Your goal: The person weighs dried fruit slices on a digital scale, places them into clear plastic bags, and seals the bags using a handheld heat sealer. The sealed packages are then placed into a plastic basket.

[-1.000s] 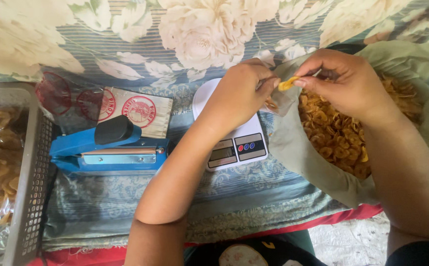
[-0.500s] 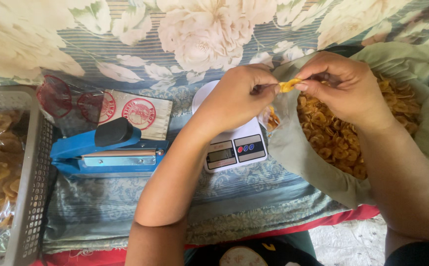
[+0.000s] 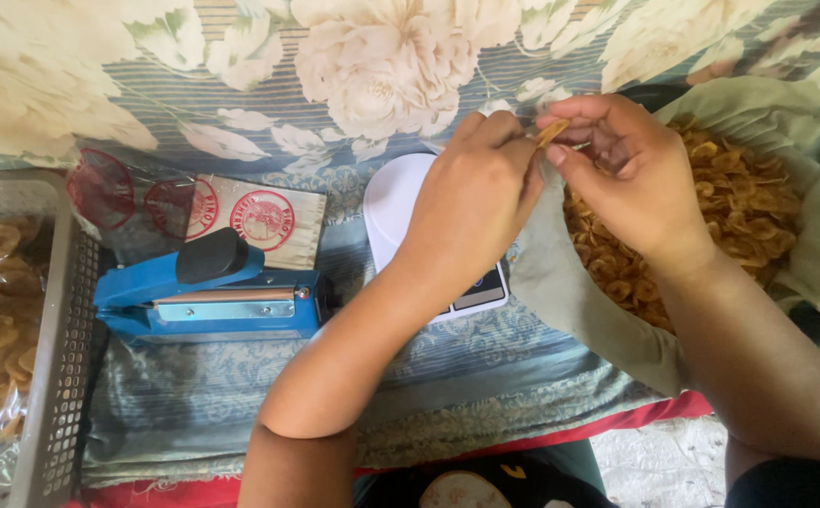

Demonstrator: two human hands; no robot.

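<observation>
My left hand (image 3: 474, 193) and my right hand (image 3: 628, 169) meet above the edge of a large green sack (image 3: 579, 301) full of golden fried chips (image 3: 739, 216). A single chip (image 3: 551, 131) is pinched between the fingertips of both hands. Under my left hand lies a white digital kitchen scale (image 3: 398, 202), its display partly hidden by my wrist. Whether a small bag is also in my left hand is hidden.
A blue heat sealer with a black knob (image 3: 207, 293) lies left of the scale. Behind it rest printed clear bags with red round marks (image 3: 240, 218). A grey perforated basket (image 3: 57, 348) with packed chip bags stands at far left. Floral cloth covers the surface.
Both hands stayed together at the sack's edge, shifting slightly left and up while fingering the chip. The view has shifted a little.
</observation>
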